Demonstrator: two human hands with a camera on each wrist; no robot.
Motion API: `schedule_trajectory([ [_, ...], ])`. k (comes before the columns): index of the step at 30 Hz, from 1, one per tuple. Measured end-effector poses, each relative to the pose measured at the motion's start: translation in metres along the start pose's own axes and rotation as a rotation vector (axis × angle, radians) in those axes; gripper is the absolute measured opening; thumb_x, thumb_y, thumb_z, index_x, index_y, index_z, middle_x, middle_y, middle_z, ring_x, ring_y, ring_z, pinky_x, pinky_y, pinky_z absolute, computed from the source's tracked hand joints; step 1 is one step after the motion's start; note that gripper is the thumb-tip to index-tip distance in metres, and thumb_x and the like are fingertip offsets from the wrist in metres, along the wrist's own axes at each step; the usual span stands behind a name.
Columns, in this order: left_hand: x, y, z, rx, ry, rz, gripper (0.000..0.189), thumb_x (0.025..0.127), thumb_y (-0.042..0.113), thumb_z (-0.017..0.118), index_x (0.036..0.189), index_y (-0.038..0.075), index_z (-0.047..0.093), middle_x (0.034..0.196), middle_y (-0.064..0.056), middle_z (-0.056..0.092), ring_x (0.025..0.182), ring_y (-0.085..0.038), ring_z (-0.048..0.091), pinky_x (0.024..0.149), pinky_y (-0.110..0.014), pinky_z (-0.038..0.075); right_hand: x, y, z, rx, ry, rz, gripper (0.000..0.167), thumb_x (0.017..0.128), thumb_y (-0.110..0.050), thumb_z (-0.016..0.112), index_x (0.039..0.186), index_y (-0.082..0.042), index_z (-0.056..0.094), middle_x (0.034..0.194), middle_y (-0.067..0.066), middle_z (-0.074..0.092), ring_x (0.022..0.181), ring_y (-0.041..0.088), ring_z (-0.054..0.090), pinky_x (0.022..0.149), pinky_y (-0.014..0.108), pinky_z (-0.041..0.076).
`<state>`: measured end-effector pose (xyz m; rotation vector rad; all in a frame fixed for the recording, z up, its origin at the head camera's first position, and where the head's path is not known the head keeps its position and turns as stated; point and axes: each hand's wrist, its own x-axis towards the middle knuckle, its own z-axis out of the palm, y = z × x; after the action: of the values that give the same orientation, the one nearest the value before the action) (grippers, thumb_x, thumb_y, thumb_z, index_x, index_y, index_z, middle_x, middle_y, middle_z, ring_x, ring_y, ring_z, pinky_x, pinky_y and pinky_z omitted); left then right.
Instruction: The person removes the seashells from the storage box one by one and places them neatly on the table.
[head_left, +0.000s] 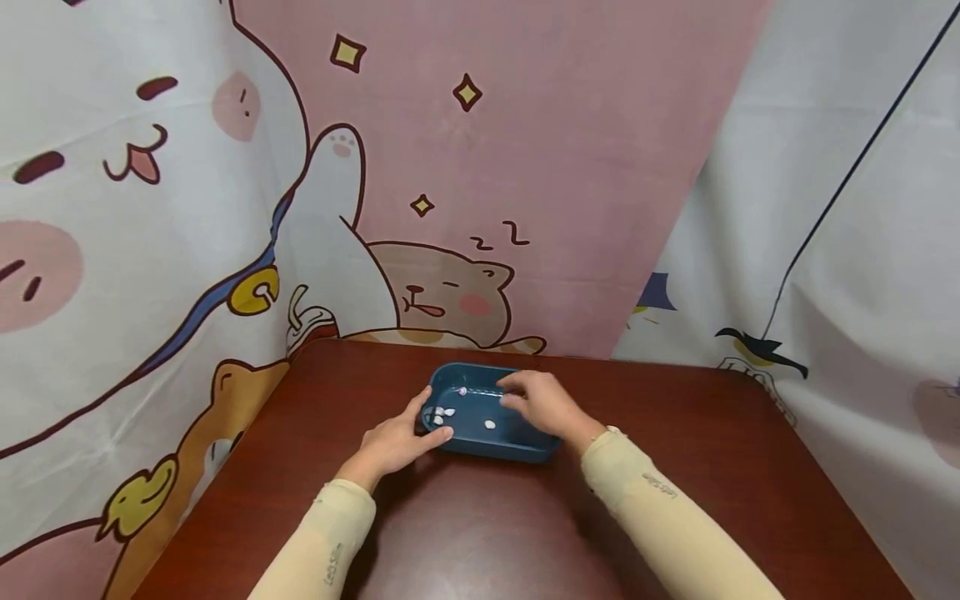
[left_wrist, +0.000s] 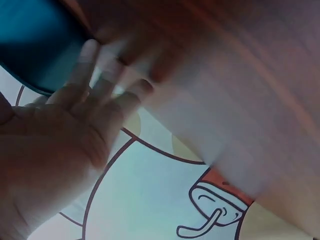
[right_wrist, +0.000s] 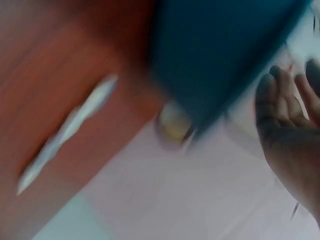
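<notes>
A dark blue rectangular tray [head_left: 487,451] sits on the table, with several small white pieces [head_left: 490,425] inside, mostly grouped at its left end; their kind is too small to tell. At that left end my left hand [head_left: 397,442] touches the tray, thumb at the front rim and the other fingers along the outside. The left wrist view shows those fingers [left_wrist: 80,75] fairly straight beside the tray wall. My right hand [head_left: 543,404] hovers over the tray's right part, fingers loosely bent. No held thing shows in the right wrist view, where the fingertips are partly cut off.
The brown table [head_left: 675,467] spreads around the tray. A cartoon-printed cloth [head_left: 562,208] hangs behind it and along the sides. In the right wrist view a blurred, long white shape [right_wrist: 70,132] lies on the table beside the tray.
</notes>
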<state>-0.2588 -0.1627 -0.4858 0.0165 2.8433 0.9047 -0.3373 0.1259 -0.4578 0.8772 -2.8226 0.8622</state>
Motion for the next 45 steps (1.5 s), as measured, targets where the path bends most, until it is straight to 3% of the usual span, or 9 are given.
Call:
schedule_trajectory([
  [2,0.001,0.001,0.0,0.027,0.007,0.005,0.097,0.093,0.078,0.061,0.172,0.035,0.022,0.161,-0.017,0.055,0.135,-0.044,0.061,0.107,-0.07,0.045,0.011,-0.016,0.026,-0.017,-0.123,-0.027,0.037,0.102,-0.018,0.074,0.136,-0.004,0.071,0.134,0.014,0.075,0.122,0.032,0.072,0.104,0.051,0.059],
  [4,0.002,0.002,0.003,0.041,0.011,0.01,0.097,0.093,0.079,0.06,0.171,0.036,0.023,0.158,-0.017,0.058,0.131,-0.042,0.063,0.104,-0.068,0.048,0.019,-0.025,0.045,-0.054,-0.186,-0.008,0.043,0.1,-0.02,0.077,0.139,-0.003,0.07,0.136,0.015,0.074,0.125,0.032,0.072,0.105,0.05,0.058],
  [9,0.004,0.005,0.008,0.028,0.003,0.026,0.099,0.092,0.082,0.059,0.171,0.037,0.022,0.158,-0.018,0.058,0.136,-0.044,0.059,0.107,-0.072,0.046,0.028,-0.032,0.066,-0.22,-0.159,0.193,0.051,0.089,-0.032,0.09,0.129,-0.004,0.075,0.127,0.014,0.076,0.119,0.031,0.072,0.104,0.049,0.059],
  [12,0.003,0.004,0.007,0.03,0.008,0.014,0.098,0.091,0.082,0.059,0.171,0.038,0.022,0.16,-0.017,0.055,0.141,-0.046,0.056,0.111,-0.074,0.042,0.029,-0.031,0.066,-0.237,-0.159,0.279,0.039,0.086,-0.029,0.092,0.113,-0.003,0.08,0.111,0.014,0.078,0.104,0.029,0.074,0.095,0.048,0.061],
  [15,0.001,0.0,0.003,0.037,0.021,-0.004,0.097,0.092,0.08,0.06,0.171,0.038,0.023,0.162,-0.016,0.054,0.143,-0.046,0.053,0.112,-0.075,0.04,0.028,-0.029,0.066,-0.187,-0.146,0.246,0.021,0.087,-0.019,0.09,0.1,-0.003,0.083,0.099,0.011,0.081,0.094,0.026,0.074,0.087,0.046,0.063],
  [18,0.0,-0.001,0.001,0.036,0.022,-0.009,0.097,0.092,0.08,0.06,0.171,0.038,0.023,0.163,-0.016,0.052,0.143,-0.047,0.052,0.112,-0.076,0.039,0.025,-0.024,0.064,-0.137,-0.126,0.183,0.008,0.089,-0.011,0.087,0.096,-0.005,0.086,0.098,0.009,0.083,0.095,0.026,0.077,0.088,0.046,0.064],
  [26,-0.001,-0.001,0.001,0.022,0.015,0.005,0.098,0.092,0.08,0.06,0.172,0.037,0.022,0.164,-0.016,0.052,0.143,-0.046,0.052,0.112,-0.076,0.039,0.024,-0.016,0.062,-0.137,-0.14,0.073,0.009,0.091,-0.005,0.082,0.099,-0.004,0.085,0.1,0.011,0.083,0.097,0.028,0.078,0.089,0.047,0.064],
  [38,-0.001,-0.002,0.005,0.002,0.016,-0.003,0.098,0.091,0.081,0.06,0.171,0.038,0.023,0.165,-0.016,0.05,0.144,-0.048,0.05,0.114,-0.078,0.037,0.02,-0.009,0.054,-0.163,-0.189,0.121,0.021,0.099,-0.004,0.071,0.116,-0.004,0.081,0.118,0.013,0.079,0.115,0.029,0.074,0.104,0.048,0.059],
  [45,-0.002,-0.003,0.005,-0.001,0.021,0.002,0.097,0.092,0.078,0.061,0.171,0.038,0.023,0.165,-0.015,0.051,0.144,-0.048,0.051,0.112,-0.078,0.039,0.015,-0.003,0.05,-0.119,-0.197,0.042,0.021,0.099,-0.005,0.072,0.118,-0.005,0.081,0.12,0.013,0.08,0.117,0.03,0.074,0.107,0.051,0.057],
])
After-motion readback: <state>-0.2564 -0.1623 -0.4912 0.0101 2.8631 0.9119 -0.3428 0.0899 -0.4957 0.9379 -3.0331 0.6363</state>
